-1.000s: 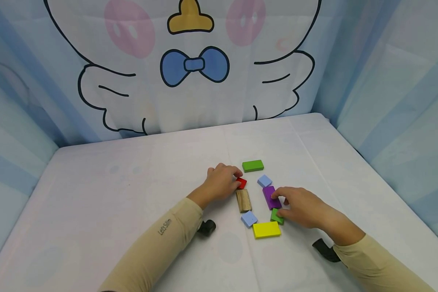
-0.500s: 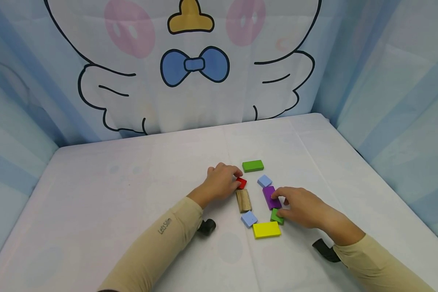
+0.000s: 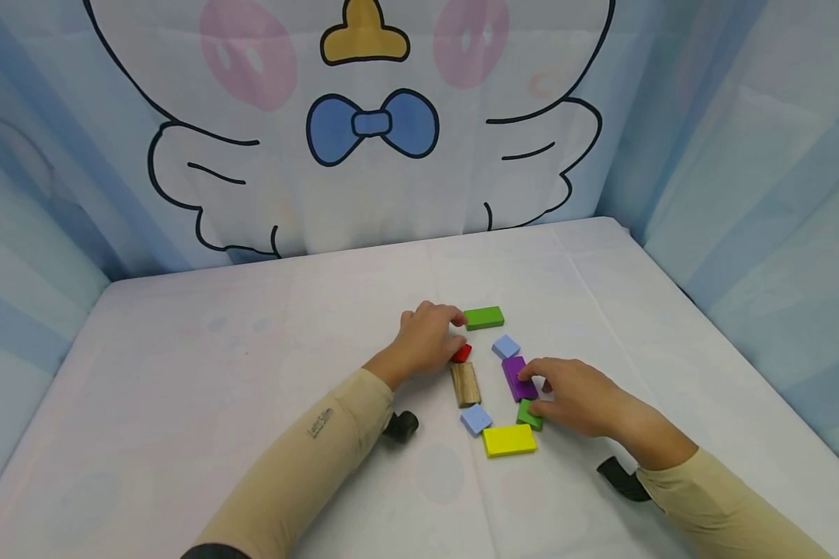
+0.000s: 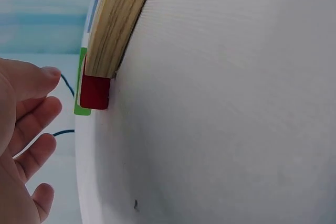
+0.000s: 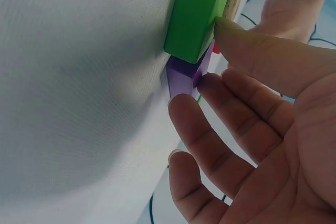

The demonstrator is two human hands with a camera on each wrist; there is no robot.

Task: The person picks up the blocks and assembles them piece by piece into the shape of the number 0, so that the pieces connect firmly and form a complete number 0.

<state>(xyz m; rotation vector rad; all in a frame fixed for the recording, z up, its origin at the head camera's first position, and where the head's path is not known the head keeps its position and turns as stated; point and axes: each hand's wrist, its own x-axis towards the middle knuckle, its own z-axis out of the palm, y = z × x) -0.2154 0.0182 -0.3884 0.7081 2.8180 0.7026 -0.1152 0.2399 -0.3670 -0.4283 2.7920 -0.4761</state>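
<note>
My left hand [image 3: 426, 338] hovers over the small red block [image 3: 462, 353], its fingers loosely bent and near the long green block [image 3: 484, 317]. In the left wrist view its thumb and fingers are apart with nothing between them. My right hand [image 3: 580, 396] rests at the right side of the layout. Its thumb touches the small green block [image 5: 191, 22] and a fingertip touches the purple block [image 3: 520, 378]. A wood-coloured block [image 3: 465, 385] lies below the red one. Two light blue blocks, one far [image 3: 506, 346] and one near [image 3: 476, 420], lie turned at an angle.
A yellow block [image 3: 509, 440] lies at the near end of the rough ring of blocks. White cloth covers the table [image 3: 252, 388]. A curtain with a cartoon figure and a blue bow tie [image 3: 372, 124] hangs behind it.
My left hand has lifted off the red block and shifted slightly away from me, toward the long green block. My right hand and the blocks look unmoved.
</note>
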